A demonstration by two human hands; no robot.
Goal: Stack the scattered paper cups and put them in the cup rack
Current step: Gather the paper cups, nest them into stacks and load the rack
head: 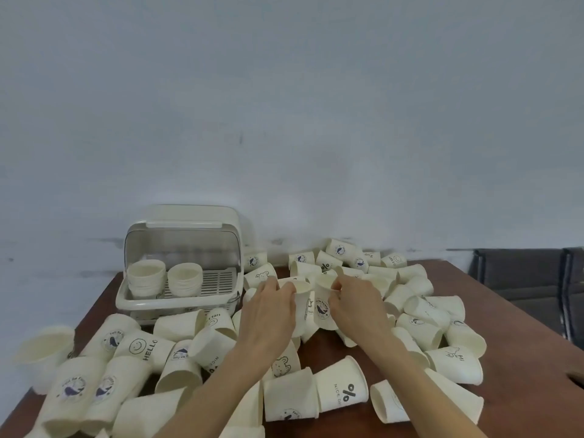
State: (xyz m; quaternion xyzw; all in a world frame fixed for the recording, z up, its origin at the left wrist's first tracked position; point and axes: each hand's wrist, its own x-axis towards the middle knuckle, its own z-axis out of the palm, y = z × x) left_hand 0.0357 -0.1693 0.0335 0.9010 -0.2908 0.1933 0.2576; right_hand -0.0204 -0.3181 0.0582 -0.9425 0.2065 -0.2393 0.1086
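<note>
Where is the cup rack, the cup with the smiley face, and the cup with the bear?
cup rack point(126, 301): head view, front left rim of the tray.
smiley HELLO cup point(143, 346): head view, printed side wall.
bear cup point(282, 365): head view, bear drawing on its side.

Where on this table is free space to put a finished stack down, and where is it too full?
Bare wood shows on the table's right side, beyond the "Hi" cup, and in a small patch near the front edge. Inside the cup rack, the grid right of the two stacks is free. The left and middle are crowded with cups.
</note>
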